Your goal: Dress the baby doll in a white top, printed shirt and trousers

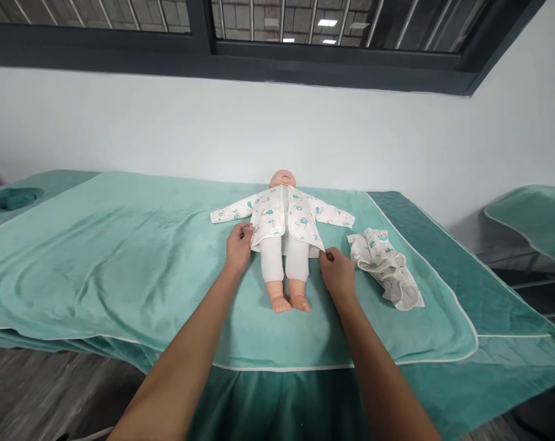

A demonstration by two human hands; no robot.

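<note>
A baby doll (283, 179) lies on its back with its feet towards me. It wears a white printed baby jacket (300, 217), unfastened down the front, with both sleeves spread out sideways. White cloth covers its legs down to the shins; the feet are bare. My left hand (239, 248) is closed in a pinch at the jacket's left side edge, just below the sleeve. On the other side, my right hand (337, 272) pinches the lower right corner of the jacket's hem and pulls it slightly outward.
Crumpled white printed baby clothing (388, 266) lies to the right of the doll. Beneath everything is a light green blanket (121, 269) on a bed with a darker green cover (443, 245). A white wall (167, 128) and a barred window (296, 24) stand behind. Another green-covered surface (535, 214) is at the far right.
</note>
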